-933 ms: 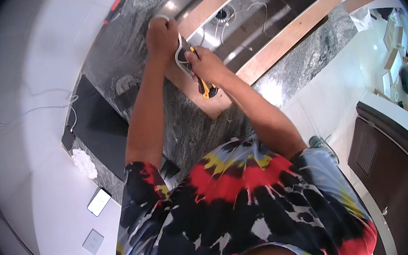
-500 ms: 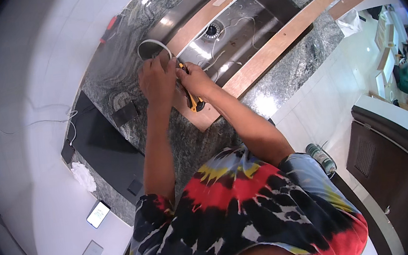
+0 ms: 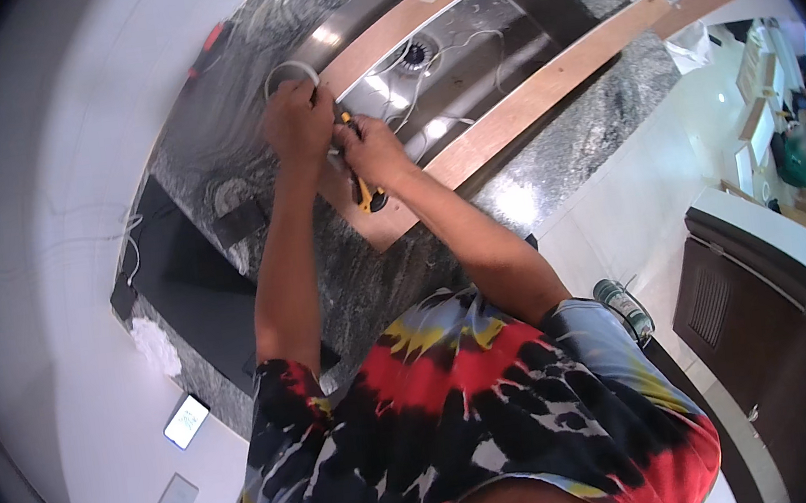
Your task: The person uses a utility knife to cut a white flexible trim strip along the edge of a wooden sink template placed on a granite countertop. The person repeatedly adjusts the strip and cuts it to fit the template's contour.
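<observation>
A long wooden frame [image 3: 511, 105] with rounded ends and a white inner edge lies over a steel sink [image 3: 463, 76]. At its near left end my left hand [image 3: 299, 119] is closed on a white strip [image 3: 288, 69], which curls up in a loop beyond the fingers. Beside it, my right hand [image 3: 374, 150] is closed round a yellow-and-black utility knife [image 3: 369, 196]; its blade does not show. Both hands are close together at the wood's edge. Thin white offcuts [image 3: 464, 44] lie curled in the sink by the drain [image 3: 416, 54].
Grey patterned stone counter [image 3: 569, 138] surrounds the sink. A red-handled tool [image 3: 213, 47] lies at the far left. Left of me are a black panel [image 3: 187, 276], a white cable [image 3: 132, 253], crumpled tissue [image 3: 154, 346] and a lit phone [image 3: 187, 421]. A green canister [image 3: 624, 311] stands right.
My left hand has shifted slightly up and away from my right hand, with the white strip still in it. The whole view has moved a little, and my right hand keeps the knife.
</observation>
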Demonstrator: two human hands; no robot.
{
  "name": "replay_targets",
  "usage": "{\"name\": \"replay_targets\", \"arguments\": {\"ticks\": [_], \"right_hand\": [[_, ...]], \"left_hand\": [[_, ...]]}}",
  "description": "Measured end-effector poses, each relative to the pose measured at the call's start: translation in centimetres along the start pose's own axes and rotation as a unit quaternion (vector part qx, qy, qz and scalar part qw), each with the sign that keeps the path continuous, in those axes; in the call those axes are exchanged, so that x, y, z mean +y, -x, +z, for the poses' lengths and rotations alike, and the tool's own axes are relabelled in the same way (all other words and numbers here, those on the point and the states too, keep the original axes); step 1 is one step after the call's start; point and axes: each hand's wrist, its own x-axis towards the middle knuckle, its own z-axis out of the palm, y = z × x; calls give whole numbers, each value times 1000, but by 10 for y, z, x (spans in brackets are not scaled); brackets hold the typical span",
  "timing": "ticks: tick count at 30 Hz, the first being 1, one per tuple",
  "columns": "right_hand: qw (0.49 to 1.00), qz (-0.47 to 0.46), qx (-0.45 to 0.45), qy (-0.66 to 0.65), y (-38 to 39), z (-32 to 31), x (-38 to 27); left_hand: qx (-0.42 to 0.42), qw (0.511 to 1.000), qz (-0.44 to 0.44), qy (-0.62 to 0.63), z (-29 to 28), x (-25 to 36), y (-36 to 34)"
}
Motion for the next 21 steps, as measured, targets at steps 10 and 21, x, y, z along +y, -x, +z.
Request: {"name": "replay_targets", "arguments": {"ticks": [10, 21], "right_hand": [[990, 49, -65, -111, 23, -50, -43], [996, 8, -54, 77, 27, -29, -26]], "left_hand": [[-82, 990, -91, 74, -14, -9, -15], [-108, 978, -21, 179, -12, -24, -16]]}}
